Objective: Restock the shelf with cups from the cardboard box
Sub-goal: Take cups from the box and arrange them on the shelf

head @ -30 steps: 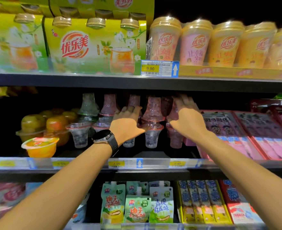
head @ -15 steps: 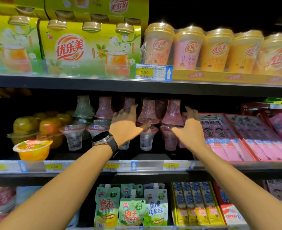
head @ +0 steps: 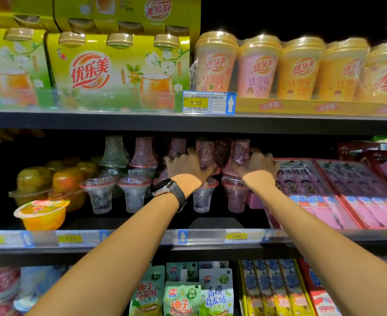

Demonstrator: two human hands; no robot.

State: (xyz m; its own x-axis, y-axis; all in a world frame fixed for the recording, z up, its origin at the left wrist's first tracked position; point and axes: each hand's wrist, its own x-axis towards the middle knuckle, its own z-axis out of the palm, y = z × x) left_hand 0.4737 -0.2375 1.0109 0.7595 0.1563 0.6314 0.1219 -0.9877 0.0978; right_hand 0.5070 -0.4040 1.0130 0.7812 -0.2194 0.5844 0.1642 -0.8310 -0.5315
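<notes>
Clear cone-shaped jelly cups stand in rows on the middle shelf (head: 210, 224), with more cups stacked upside down on top of them. Both my hands reach in among the upper cups. My left hand (head: 185, 167), with a black watch on its wrist, curls its thumb and fingers round an upside-down purple cup (head: 204, 153). An upside-down pink cup (head: 239, 153) is held by my right hand (head: 259, 165), whose thumb lies across its front. Upright cups (head: 202, 199) stand right below both hands. The cardboard box is out of view.
Left of the cups sit orange fruit-jelly tubs (head: 42, 213). Red trays of pink snack packs (head: 324, 197) lie close to my right wrist. The shelf above carries yellow boxes (head: 119, 74) and wrapped milk-tea cups (head: 256, 67); the one below holds pouches (head: 183, 295).
Both hands went deeper into the shelf and their fingers, straight before, have curled round the upside-down top cups. The camera moved closer and tilted slightly.
</notes>
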